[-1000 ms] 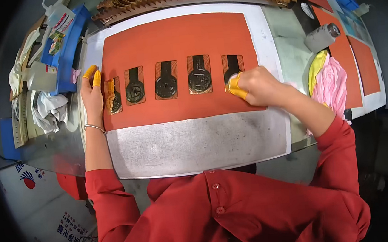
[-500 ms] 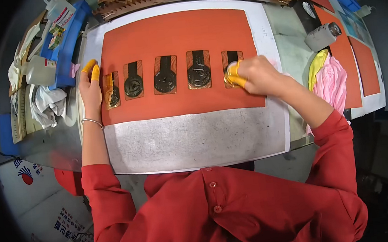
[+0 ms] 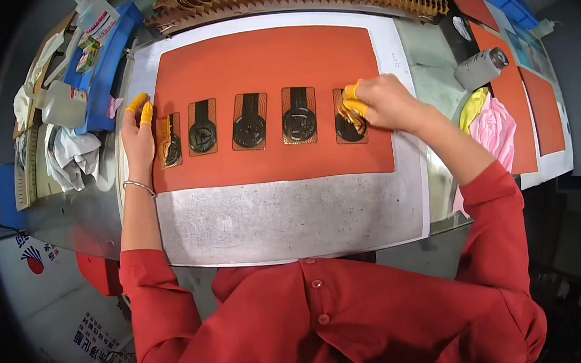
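Observation:
On an orange-red mat [image 3: 266, 59] lies a row of several thin rectangular plates with patterned gold-brown borders, each bearing a black medal-like disc and strap shape. My right hand [image 3: 384, 101], yellow covers on its fingertips, is pinched over the upper part of the rightmost plate [image 3: 350, 131]. Whatever is between those fingertips is hidden. My left hand [image 3: 139, 136], also with yellow fingertip covers, rests at the mat's left edge with fingers stretched and apart. Beside it is the leftmost plate [image 3: 172, 150], which shows a yellow sheen. Between the outer plates lie others, including a middle plate [image 3: 249, 126].
A brown slatted rack [image 3: 302, 1] spans the back. On the left stand a blue tray [image 3: 100, 94], a white bottle [image 3: 63, 104] and a crumpled white cloth [image 3: 69, 159]. At right are a grey bottle [image 3: 479, 68], a pink cloth [image 3: 493, 129] and orange sheets [image 3: 543, 104].
My right fingers have moved up the rightmost plate, uncovering its black disc. A pale round item seen under them earlier is no longer visible. My left hand stays at the mat's edge.

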`<state>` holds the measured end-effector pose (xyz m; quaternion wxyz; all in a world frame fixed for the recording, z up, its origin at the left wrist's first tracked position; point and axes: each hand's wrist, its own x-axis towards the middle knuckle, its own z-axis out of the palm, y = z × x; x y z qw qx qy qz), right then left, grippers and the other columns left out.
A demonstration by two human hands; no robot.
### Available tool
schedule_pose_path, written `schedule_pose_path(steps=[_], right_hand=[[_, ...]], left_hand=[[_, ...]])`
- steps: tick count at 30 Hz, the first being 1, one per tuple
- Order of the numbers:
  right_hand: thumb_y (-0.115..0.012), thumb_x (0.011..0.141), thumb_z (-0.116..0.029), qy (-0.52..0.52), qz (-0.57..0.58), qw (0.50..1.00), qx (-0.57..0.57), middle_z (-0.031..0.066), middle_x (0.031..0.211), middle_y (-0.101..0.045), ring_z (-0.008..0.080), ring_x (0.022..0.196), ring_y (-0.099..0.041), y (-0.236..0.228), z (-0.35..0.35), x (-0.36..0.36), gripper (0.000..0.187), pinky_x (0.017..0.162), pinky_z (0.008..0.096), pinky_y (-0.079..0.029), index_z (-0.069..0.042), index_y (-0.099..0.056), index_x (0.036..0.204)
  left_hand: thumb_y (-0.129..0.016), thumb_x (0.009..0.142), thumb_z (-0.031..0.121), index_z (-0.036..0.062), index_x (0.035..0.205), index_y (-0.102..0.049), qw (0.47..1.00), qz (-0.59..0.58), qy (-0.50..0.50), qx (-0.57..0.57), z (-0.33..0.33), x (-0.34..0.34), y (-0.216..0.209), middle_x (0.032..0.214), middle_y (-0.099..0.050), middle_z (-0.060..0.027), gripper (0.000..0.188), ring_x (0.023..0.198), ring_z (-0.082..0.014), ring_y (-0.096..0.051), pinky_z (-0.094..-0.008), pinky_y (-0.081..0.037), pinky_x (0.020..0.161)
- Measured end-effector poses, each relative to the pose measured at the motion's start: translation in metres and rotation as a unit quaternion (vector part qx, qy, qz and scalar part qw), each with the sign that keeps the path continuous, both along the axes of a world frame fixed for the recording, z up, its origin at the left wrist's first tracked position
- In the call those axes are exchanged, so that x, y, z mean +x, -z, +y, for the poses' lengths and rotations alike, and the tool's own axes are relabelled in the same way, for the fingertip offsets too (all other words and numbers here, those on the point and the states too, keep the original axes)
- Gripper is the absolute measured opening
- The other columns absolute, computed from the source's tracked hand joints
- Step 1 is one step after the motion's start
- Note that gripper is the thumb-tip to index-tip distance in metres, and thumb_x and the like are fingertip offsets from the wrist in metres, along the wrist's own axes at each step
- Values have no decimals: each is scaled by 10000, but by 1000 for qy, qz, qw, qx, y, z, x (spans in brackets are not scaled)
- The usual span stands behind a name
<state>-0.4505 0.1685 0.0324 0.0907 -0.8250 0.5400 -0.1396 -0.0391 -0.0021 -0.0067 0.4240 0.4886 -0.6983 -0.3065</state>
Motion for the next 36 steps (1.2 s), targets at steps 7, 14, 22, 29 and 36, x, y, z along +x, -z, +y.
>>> schedule_pose_path(steps=[7,14,22,29,36], right_hand=[[-623,679,-106,-52,54,997,-11,83,697,-598,283,626,-589,7,34,10,100,529,382,-473,-71,-598,770],[-619,738,-124,-34,-10,999,5,98,605,-565,292,559,-561,4,52,20,35,503,376,-445,-89,-620,734],[-607,761,-148,3,2,999,40,119,662,-591,301,592,-573,0,61,24,93,529,401,-453,-59,-606,735],[-603,761,-132,30,61,998,9,97,637,-590,298,559,-567,5,55,17,67,524,386,-457,-68,-620,753],[-590,746,-140,55,38,997,-29,105,639,-580,306,569,-569,5,37,2,65,519,393,-455,-81,-600,773]], left_hand=[[-503,903,77,-49,1161,-528,1000,11,-9,3,-1,3,3,1134,-585,-134,288,1060,-175,-544,-266,-398,917],[-503,906,85,-48,1163,-531,1000,-5,-10,-2,4,3,2,1138,-580,-126,291,1040,-163,-544,-263,-402,908],[-502,911,104,-52,1156,-533,1000,-19,-7,-12,-1,9,8,1139,-580,-137,292,1054,-182,-544,-271,-400,913],[-509,908,101,-53,1158,-531,1000,-12,-7,-10,1,7,4,1132,-584,-133,294,1050,-179,-544,-280,-406,911],[-505,906,88,-49,1162,-532,1000,10,2,10,-1,7,5,1126,-582,-129,291,1041,-169,-544,-266,-408,905]])
